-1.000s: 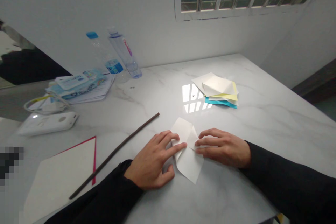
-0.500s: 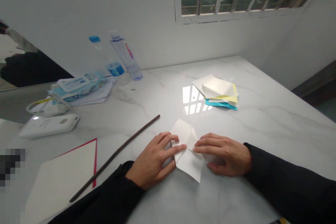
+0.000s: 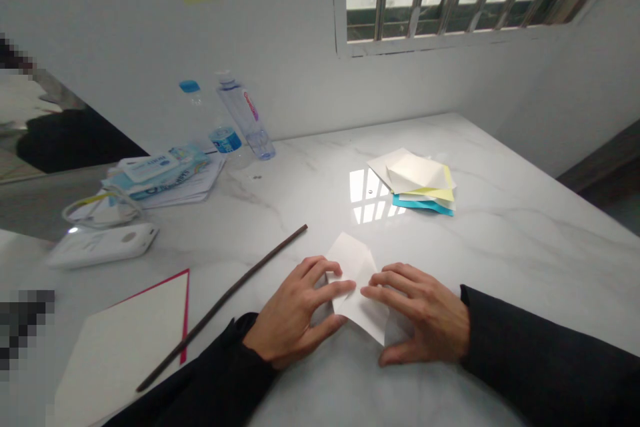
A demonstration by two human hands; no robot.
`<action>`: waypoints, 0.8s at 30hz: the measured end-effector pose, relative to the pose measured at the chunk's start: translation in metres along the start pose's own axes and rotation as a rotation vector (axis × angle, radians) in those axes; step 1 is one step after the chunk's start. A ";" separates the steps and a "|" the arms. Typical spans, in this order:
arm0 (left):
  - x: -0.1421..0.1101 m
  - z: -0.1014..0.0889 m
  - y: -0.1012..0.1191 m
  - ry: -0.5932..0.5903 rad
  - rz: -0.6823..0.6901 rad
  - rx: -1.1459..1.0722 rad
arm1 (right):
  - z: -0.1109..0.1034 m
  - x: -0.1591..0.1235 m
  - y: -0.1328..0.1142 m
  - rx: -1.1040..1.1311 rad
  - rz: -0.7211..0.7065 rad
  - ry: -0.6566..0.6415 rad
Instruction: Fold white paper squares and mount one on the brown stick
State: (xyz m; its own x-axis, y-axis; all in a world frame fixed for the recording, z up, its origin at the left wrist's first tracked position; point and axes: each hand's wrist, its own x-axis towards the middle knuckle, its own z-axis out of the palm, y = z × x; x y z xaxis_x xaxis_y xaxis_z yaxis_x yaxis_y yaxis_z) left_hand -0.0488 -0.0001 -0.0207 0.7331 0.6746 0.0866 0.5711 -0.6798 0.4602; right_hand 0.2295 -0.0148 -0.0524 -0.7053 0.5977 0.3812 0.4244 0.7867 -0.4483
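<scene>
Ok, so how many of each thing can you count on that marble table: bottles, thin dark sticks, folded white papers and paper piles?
Plastic water bottles: 2
Thin dark stick: 1
Folded white paper: 1
Pile of white, yellow and blue paper: 1
Total: 5

The daylight comes from the window (image 3: 453,0), and the room looks soft and a little dim. Below the window, the worktop (image 3: 530,260) shines pale, and a bright glare (image 3: 369,195) on it repeats the shape of the window bars. Shadows are weak and soft. Far to the left of the window, a blocky blurred patch (image 3: 23,327) covers the view. Straight lines bend near the picture edges, but the middle stays fairly sharp.
</scene>
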 end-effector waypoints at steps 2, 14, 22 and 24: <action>0.000 0.000 0.000 0.007 0.001 0.006 | 0.003 0.001 -0.005 -0.013 0.041 0.032; -0.007 0.002 -0.002 -0.027 0.046 0.097 | -0.006 -0.001 0.006 0.035 -0.063 0.014; -0.012 0.008 -0.001 -0.025 0.078 0.225 | -0.006 0.000 0.008 -0.064 -0.123 0.043; -0.013 0.009 0.001 -0.025 0.073 0.243 | -0.007 0.000 0.008 -0.073 -0.124 0.047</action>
State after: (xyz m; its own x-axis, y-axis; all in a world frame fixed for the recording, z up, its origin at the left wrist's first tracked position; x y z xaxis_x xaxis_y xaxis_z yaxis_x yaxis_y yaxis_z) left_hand -0.0545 -0.0126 -0.0295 0.7829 0.6159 0.0884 0.5860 -0.7776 0.2278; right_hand 0.2368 -0.0077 -0.0501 -0.7282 0.5002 0.4684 0.3771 0.8633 -0.3356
